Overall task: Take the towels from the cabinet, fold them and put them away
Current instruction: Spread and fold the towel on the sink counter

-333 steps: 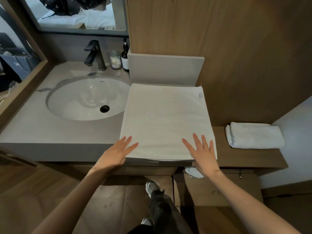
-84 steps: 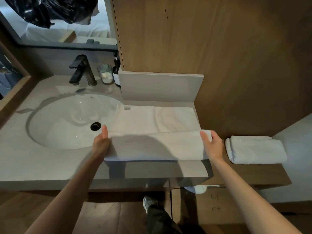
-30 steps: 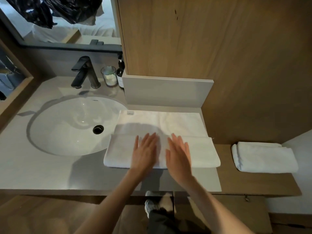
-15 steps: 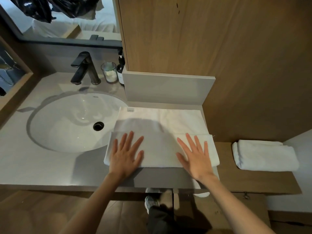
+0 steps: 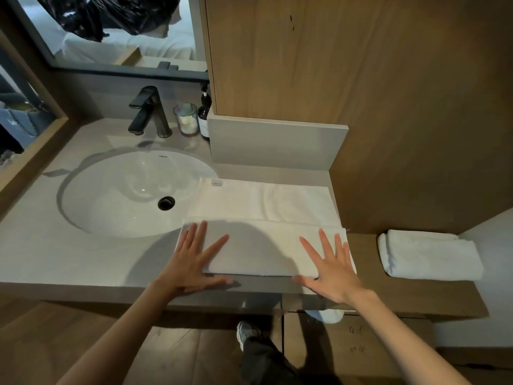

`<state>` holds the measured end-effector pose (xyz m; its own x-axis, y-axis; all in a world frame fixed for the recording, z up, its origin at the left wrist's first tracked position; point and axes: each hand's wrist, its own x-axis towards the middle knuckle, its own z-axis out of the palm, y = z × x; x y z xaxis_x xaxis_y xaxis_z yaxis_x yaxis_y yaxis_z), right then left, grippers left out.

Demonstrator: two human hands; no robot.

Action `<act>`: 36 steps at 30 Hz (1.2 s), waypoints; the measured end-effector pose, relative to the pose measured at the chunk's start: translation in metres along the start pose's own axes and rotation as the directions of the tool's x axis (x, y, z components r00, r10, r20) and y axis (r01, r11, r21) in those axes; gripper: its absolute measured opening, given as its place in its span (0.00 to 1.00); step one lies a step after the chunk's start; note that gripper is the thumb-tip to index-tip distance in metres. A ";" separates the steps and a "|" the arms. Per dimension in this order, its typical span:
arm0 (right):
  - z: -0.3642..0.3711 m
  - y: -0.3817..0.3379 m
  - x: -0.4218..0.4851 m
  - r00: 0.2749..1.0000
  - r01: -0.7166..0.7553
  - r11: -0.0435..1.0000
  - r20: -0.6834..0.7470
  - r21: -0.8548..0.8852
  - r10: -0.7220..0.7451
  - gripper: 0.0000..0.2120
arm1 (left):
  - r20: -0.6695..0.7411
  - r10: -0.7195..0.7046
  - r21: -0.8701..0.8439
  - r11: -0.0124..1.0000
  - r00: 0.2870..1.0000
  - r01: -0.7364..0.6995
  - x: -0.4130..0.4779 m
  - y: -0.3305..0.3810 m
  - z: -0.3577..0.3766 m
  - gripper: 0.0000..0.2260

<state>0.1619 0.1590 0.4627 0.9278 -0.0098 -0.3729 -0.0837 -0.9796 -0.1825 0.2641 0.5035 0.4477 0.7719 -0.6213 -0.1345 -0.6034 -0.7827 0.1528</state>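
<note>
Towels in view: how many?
3, maybe. One half-folded towel on the counter under both hands; one folded towel on the wooden shelf; a white bit below the counter, possibly another.

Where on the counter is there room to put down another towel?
Bare grey counter lies in front of the sink, left of the left hand. The shelf is bare between the flat towel and folded towel. It is crowded by the faucet.
</note>
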 end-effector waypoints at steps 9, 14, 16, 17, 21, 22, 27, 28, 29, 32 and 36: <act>0.025 -0.012 -0.049 0.996 0.005 0.988 -0.089 -0.157 -0.020 0.50 | -0.049 0.039 0.101 0.994 0.998 -0.033 -0.056 0.021 0.008 0.50; 0.036 -0.014 -0.076 0.981 -0.022 0.987 -0.193 -0.160 -0.009 0.48 | -0.089 0.017 0.062 0.998 0.996 -0.011 -0.072 0.025 0.006 0.45; 0.030 -0.008 -0.085 0.980 0.011 0.994 -0.196 -0.108 -0.032 0.44 | -0.074 0.023 0.027 0.999 0.997 -0.022 -0.079 0.019 0.006 0.48; 0.026 -0.005 -0.088 0.981 0.026 0.997 -0.188 -0.078 -0.041 0.41 | -0.052 0.028 0.002 1.000 0.998 -0.028 -0.083 0.013 0.004 0.48; 0.009 0.014 -0.088 0.982 0.020 0.988 -0.189 0.152 0.010 0.24 | 0.016 -0.006 -0.254 0.967 1.000 0.009 -0.088 -0.003 -0.020 0.31; 0.006 0.019 -0.087 0.975 0.005 0.977 -0.219 0.215 0.043 0.20 | 0.005 -0.020 -0.332 0.943 1.000 0.021 -0.088 -0.004 -0.027 0.26; -0.013 0.024 -0.078 0.890 0.037 0.789 -0.379 0.614 0.253 0.12 | -0.088 -0.265 -0.604 0.780 0.960 0.160 -0.073 -0.008 -0.059 0.09; -0.017 0.024 -0.075 0.869 0.042 0.738 -0.389 0.674 0.306 0.11 | -0.097 -0.331 -0.646 0.739 0.939 0.194 -0.067 -0.009 -0.062 0.04; -0.021 0.023 -0.071 0.847 0.044 0.686 -0.391 0.726 0.360 0.10 | -0.103 -0.392 -0.694 0.686 0.914 0.216 -0.061 -0.006 -0.067 0.01; -0.032 0.021 -0.053 0.789 0.043 0.552 -0.367 0.833 0.493 0.10 | -0.083 -0.527 -0.815 0.524 0.846 0.246 -0.037 -0.006 -0.069 0.05; -0.041 0.021 -0.020 0.742 0.059 0.455 -0.344 0.889 0.576 0.10 | -0.092 -0.627 -0.863 0.438 0.773 0.253 -0.005 -0.007 -0.069 0.17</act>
<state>0.1566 0.1300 0.5033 0.7651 -0.6402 -0.0688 -0.3062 -0.2677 -0.9136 0.2779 0.5144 0.5151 0.9938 0.0137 -0.1100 0.1036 -0.4684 0.8774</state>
